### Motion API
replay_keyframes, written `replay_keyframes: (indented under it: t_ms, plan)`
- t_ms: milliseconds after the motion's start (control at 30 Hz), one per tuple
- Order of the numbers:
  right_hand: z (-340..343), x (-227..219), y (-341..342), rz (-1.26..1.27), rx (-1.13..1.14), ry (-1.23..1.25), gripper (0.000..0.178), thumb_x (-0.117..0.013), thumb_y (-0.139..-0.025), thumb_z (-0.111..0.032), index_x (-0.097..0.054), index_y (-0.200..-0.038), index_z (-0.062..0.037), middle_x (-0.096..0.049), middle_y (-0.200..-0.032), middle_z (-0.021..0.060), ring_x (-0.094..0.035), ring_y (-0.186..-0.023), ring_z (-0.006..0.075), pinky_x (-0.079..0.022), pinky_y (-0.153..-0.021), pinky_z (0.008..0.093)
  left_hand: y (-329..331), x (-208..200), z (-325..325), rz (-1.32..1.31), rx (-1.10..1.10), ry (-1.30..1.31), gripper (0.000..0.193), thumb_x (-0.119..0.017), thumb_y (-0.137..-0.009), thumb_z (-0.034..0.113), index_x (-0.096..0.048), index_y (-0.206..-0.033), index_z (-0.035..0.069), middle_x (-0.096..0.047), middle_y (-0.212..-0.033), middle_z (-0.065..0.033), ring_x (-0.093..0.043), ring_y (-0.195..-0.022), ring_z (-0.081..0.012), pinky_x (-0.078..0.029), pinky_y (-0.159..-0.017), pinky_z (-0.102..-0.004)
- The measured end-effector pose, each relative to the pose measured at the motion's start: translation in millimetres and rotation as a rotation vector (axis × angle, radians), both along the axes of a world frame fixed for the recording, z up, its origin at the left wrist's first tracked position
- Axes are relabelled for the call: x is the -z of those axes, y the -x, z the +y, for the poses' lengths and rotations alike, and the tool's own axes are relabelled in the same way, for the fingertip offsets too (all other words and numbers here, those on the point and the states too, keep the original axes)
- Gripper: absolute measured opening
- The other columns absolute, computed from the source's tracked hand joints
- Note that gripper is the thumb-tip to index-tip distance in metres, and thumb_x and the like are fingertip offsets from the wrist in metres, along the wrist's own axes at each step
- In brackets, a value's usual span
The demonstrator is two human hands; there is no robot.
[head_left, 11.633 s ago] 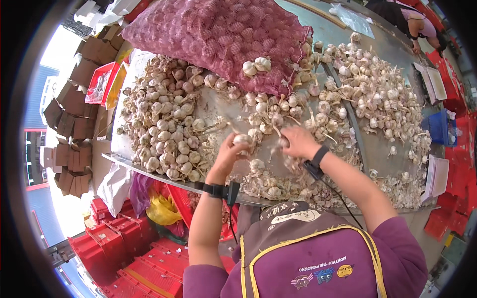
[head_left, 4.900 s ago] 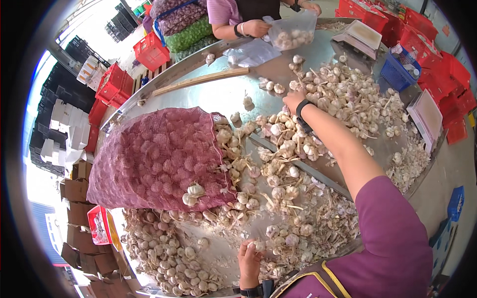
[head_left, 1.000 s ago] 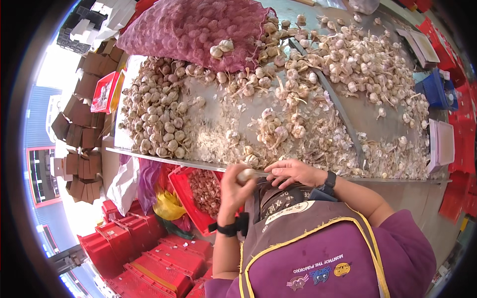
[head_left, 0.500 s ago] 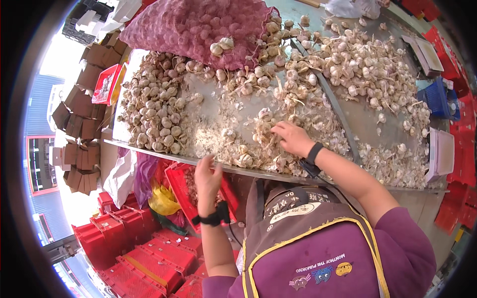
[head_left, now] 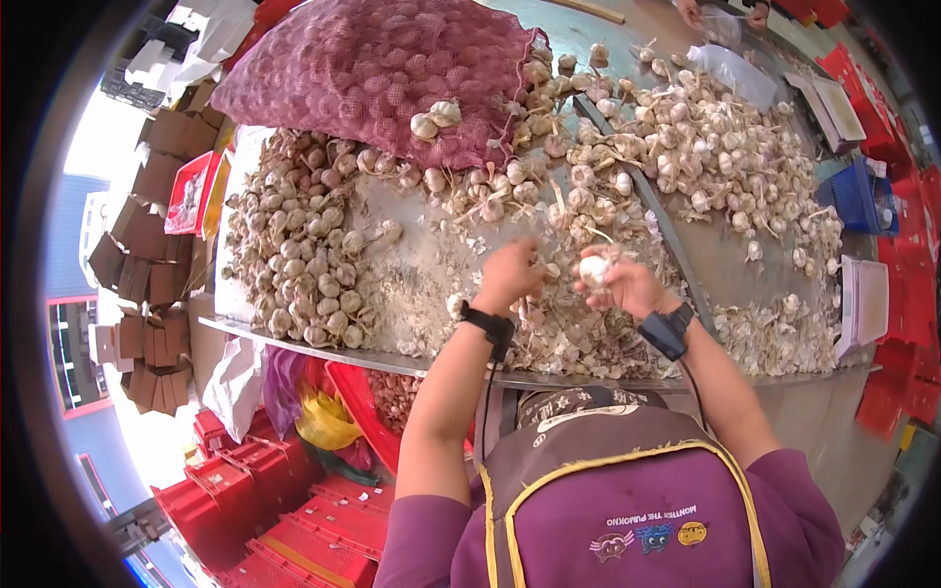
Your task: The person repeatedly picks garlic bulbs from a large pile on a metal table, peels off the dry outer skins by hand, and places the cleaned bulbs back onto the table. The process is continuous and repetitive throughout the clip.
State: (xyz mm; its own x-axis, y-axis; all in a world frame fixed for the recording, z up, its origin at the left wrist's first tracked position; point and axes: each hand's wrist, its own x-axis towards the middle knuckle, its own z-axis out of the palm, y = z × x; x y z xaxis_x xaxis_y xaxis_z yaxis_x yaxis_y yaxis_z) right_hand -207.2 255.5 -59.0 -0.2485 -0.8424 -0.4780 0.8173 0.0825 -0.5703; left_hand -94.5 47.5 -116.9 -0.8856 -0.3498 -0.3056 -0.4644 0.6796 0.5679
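Note:
A white garlic bulb (head_left: 594, 271) with its stalk pointing up is held in the fingers of my right hand (head_left: 632, 287), above the peel-strewn metal table (head_left: 417, 230). Close by on its left, my left hand (head_left: 510, 275) is closed with its fingers curled. What those fingers hold, if anything, is hidden and slightly blurred. Loose garlic skins (head_left: 578, 343) lie heaped under both hands, along the near edge. A dense pile of garlic bulbs (head_left: 294, 245) covers the left side of the table, and another garlic pile (head_left: 706, 147) spreads over the right.
A purple mesh sack (head_left: 382, 78) full of garlic lies at the back. A metal divider bar (head_left: 657, 206) crosses the tabletop. Another person's hand (head_left: 690, 13) is near a plastic bag at the far right. Red crates (head_left: 225, 500) stand below left; a blue basket (head_left: 863, 196) sits right.
My left hand has moved from the table's near edge up and right, beside the right hand. My right hand has shifted right, turned, and now holds a bulb. The far person's hands have come into view.

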Motion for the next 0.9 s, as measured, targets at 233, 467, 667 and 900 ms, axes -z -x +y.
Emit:
replay_keyframes:
  t_ms: [233,467,667,900]
  plan:
    - [-77,29,29,1.561,-0.108,-0.378,0.036,-0.069,-0.08,-0.021,-0.055,-0.111,-0.0081,-0.069,-0.088,0.0118,-0.069,-0.081,0.0255,-0.056,-0.068,0.0376,-53,-23,-75,0.203,-0.63,-1.116,0.026,-0.058,-0.092,0.023,-0.058,-0.112,0.006,-0.065,-0.099,-0.0074,-0.062,-0.077,-0.0149,-0.051,-0.065,-0.028]
    - [-136,45,38,1.799,-0.8,-0.977,0.053,-0.067,-0.074,-0.016,-0.055,-0.125,-0.0104,-0.071,-0.089,0.0136,-0.069,-0.086,0.0294,-0.054,-0.072,0.0416,-84,-55,-95,0.338,-0.717,-1.593,0.034,-0.053,-0.097,0.027,-0.053,-0.123,0.003,-0.065,-0.098,-0.0108,-0.063,-0.074,-0.0153,-0.052,-0.058,-0.0259]
    - [-124,37,59,1.62,-0.663,-0.693,0.048,-0.067,-0.077,-0.02,-0.051,-0.121,-0.0092,-0.07,-0.089,0.0141,-0.069,-0.082,0.0264,-0.055,-0.063,0.038,-92,-34,-98,0.3,-0.791,-1.271,0.034,-0.058,-0.095,0.033,-0.058,-0.112,0.003,-0.063,-0.082,-0.0086,-0.059,-0.059,-0.0123,-0.045,-0.05,-0.0226]
    - [-87,14,-15,-0.256,-0.309,0.052,0.045,-0.053,-0.095,-0.019,-0.035,-0.134,-0.0078,-0.062,-0.111,0.0231,-0.07,-0.077,0.0282,-0.061,-0.061,0.0366,-58,-87,-51,0.32,-0.368,-0.779,0.024,-0.065,-0.091,0.021,-0.062,-0.108,0.005,-0.066,-0.096,-0.0043,-0.064,-0.086,-0.0132,-0.051,-0.071,-0.0269]
